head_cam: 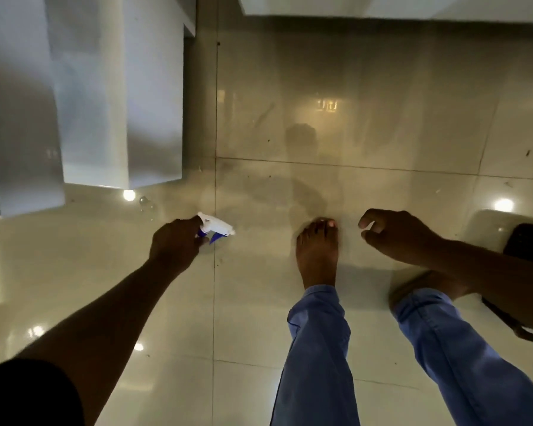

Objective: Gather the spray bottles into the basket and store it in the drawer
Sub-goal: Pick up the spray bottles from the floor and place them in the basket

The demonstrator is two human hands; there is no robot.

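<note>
I look straight down at a glossy tiled floor. My left hand (174,244) is closed around a spray bottle (216,228); only its white nozzle head and blue trigger stick out to the right of my fingers, and the bottle body is hidden under the hand. My right hand (394,233) hangs free over the floor on the right with its fingers loosely curled and nothing in it. No basket or drawer can be made out for certain.
A white cabinet (117,96) stands at the upper left, and another white edge (382,6) runs along the top. My bare feet (317,253) and blue jeans fill the lower middle. A dark object (528,247) lies at the right edge.
</note>
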